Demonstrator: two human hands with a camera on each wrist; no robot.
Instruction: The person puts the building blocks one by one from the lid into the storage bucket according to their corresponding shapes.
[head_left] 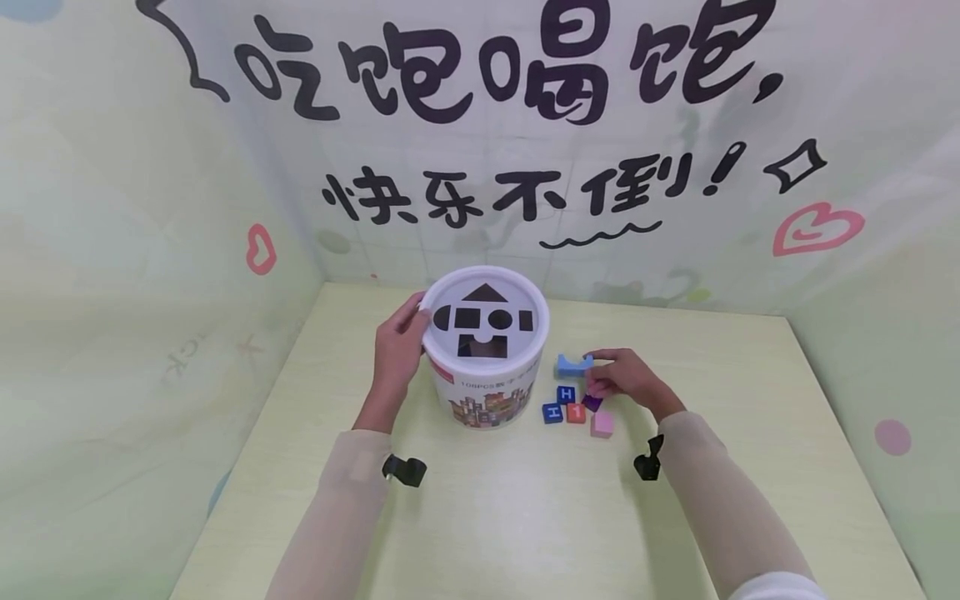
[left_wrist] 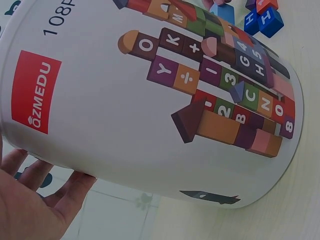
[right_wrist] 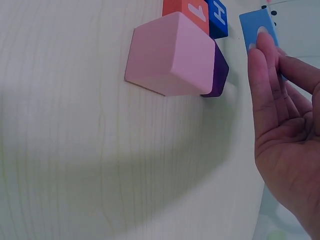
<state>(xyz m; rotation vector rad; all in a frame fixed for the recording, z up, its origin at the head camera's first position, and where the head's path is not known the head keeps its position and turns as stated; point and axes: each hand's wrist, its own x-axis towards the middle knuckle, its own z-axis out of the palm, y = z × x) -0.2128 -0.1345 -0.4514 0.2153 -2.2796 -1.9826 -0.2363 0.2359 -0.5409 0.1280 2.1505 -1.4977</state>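
A white bucket (head_left: 487,392) stands upright under a lid (head_left: 442,360) with shaped cut-outs: a triangle, a square, a circle, an arch and others. My left hand (head_left: 397,346) grips the bucket's left side near the rim, its fingertips against the wall in the left wrist view. To the right of the bucket, my right hand (head_left: 626,377) pinches the right end of a light blue arch block (head_left: 572,367), notch upward. In the right wrist view this block (right_wrist: 257,25) sits between thumb and fingers. Just below that hand lie a pink block (head_left: 602,425) and a purple block (head_left: 592,403).
Two blue blocks marked H, one nearer the bucket (head_left: 552,413) and one behind (head_left: 566,394), lie beside a red block (head_left: 575,413) marked 1. The pale wooden table (head_left: 510,517) meets a printed fabric backdrop (head_left: 435,250) behind the bucket.
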